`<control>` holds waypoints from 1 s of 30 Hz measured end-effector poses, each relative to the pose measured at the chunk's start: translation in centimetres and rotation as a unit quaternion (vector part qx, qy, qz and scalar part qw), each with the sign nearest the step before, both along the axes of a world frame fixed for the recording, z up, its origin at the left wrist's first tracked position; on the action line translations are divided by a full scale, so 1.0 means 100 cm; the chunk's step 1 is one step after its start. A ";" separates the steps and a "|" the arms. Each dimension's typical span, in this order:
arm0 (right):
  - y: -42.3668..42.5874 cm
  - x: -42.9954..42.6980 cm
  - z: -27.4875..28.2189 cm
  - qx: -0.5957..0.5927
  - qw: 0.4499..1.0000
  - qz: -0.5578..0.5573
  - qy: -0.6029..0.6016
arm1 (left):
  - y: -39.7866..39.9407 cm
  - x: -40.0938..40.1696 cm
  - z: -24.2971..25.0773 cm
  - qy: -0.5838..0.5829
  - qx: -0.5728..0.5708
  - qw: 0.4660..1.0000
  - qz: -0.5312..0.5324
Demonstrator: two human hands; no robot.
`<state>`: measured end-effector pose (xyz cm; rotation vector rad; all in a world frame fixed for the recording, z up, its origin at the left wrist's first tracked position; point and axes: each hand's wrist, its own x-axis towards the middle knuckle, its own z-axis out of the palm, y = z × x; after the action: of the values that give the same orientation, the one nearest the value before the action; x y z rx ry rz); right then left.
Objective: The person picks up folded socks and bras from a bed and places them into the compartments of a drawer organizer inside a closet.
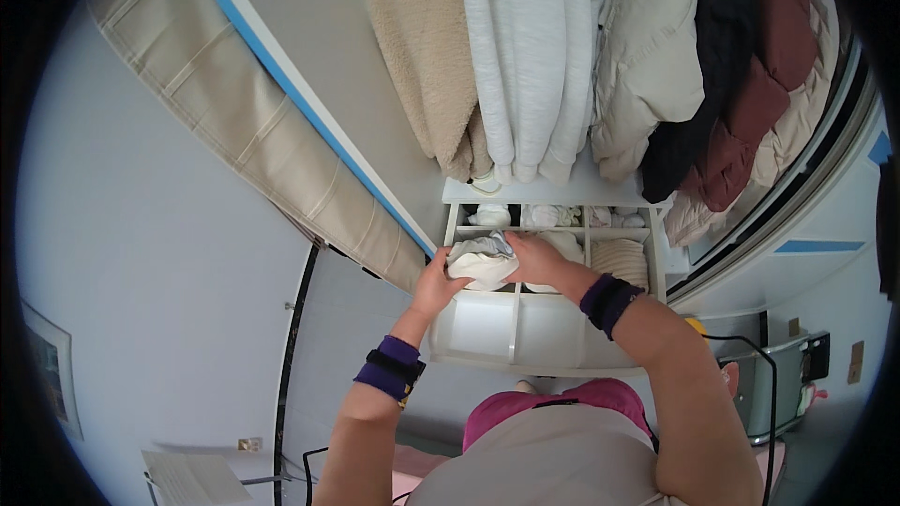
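Note:
Between my two hands is a bundle of folded white cloth (481,268) with a grey-blue fold on top, at the left middle compartment of an open white drawer (516,327). My left hand (437,284) grips the bundle's left side. My right hand (538,258) grips its right side, fingers at the grey-blue fold. Partly behind my right hand, another white folded cloth (564,246) lies in the middle compartment. A beige ribbed cloth (620,261) fills the compartment to its right. Small rolled pieces of clothing (490,215) lie in the back row.
Above the drawer hang a tan fleece garment (422,49), white garments (527,56), a beige padded jacket (650,63) and a dark red one (766,84). A blue-edged panel (309,102) borders the left; a sliding-door track (780,186) curves along the right. A chair (770,386) stands at the lower right.

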<state>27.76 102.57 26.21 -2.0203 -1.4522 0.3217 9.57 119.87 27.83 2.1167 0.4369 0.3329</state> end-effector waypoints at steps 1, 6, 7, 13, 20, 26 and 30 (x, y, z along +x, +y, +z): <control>0.000 0.001 0.001 -0.003 1.000 0.011 -0.028 | 0.007 0.003 0.000 0.003 0.001 1.000 -0.006; 0.008 0.002 0.027 -0.072 0.997 0.020 -0.011 | 0.041 0.008 -0.016 0.064 0.147 0.983 -0.094; 0.011 0.000 0.033 -0.092 0.995 0.033 -0.008 | 0.041 0.008 -0.018 0.065 0.147 0.982 -0.096; 0.025 0.008 0.011 -0.093 0.993 0.038 -0.057 | 0.016 0.012 0.019 0.001 0.203 0.976 -0.080; 0.039 0.000 0.023 -0.166 0.980 0.028 -0.101 | -0.020 0.016 0.019 -0.047 0.344 0.924 -0.162; 0.035 0.006 0.013 -0.175 0.977 0.017 -0.124 | -0.006 0.042 -0.013 -0.013 0.274 0.948 -0.162; 0.024 0.006 0.012 -0.064 0.986 -0.004 -0.156 | 0.004 0.059 -0.026 0.049 0.229 0.957 -0.170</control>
<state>28.35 104.93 27.37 -2.2568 -1.6448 0.0987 15.43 120.28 25.21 2.6174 0.0413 0.1357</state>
